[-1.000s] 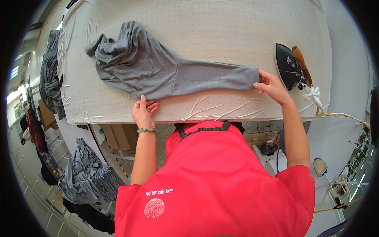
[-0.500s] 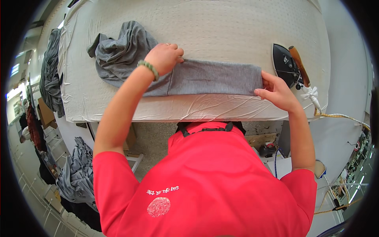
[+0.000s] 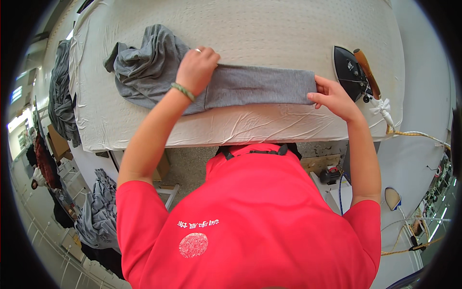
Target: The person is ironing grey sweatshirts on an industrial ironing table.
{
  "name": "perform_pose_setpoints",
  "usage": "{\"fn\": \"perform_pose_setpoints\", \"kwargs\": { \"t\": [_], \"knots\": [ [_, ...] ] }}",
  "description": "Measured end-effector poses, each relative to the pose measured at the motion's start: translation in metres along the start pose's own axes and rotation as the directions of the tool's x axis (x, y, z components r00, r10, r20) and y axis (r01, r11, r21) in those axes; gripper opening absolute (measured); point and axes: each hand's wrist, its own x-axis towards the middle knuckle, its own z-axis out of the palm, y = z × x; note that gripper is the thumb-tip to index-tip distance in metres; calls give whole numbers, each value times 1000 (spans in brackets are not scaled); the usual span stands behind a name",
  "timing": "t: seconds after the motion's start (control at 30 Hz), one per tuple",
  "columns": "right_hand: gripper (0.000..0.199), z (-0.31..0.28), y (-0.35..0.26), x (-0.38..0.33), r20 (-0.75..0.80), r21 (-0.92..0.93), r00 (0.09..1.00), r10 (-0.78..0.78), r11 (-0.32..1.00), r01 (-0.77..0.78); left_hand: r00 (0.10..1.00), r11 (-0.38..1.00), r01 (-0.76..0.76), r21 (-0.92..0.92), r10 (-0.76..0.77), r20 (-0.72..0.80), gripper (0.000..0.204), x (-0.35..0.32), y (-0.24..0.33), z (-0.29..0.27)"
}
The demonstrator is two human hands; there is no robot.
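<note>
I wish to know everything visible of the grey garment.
The grey garment looks like soft heathered knit. One long section with a seam lies mostly flat, stretching right; the rest is bunched at left on the pale-covered table. The left grip touches its upper edge; the right grip holds its end.

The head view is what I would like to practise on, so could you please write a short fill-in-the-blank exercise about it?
1. The left hand has a green ____ around its wrist.
2. The right hand touches the end of the gray garment nearer the ____, a tool with a brown handle.
3. The crumpled part of the garment lies toward the person's ____ side of the table.
4. The person's shirt is ____ in color.

Missing words: bracelet; iron; left; red.
</note>
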Motion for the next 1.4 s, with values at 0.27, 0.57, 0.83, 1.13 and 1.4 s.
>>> {"fn": "perform_pose_setpoints", "kwargs": {
  "t": [0.27,0.57,0.83,1.13,1.4],
  "knots": [
    [46,6,-32,-6,22,-40,999,30,999,-29,969,1000,21,-22,-25,-244,38,-41,66,47],
    [41,-7,13,27,-29,-94,994,104,990,-106,948,977,20,-212,-86,-307,47,-8,105,66],
    [42,-13,71,41,-93,-2,993,71,997,-72,914,952,281,-121,-304,-268,40,-56,93,42],
    [43,-11,49,30,-45,61,999,8,998,-5,959,987,66,-147,-104,-265,39,8,114,63],
    [48,-17,70,38,-54,102,998,-15,995,21,947,994,25,-104,-57,-315,39,43,166,90]
  ]
}}
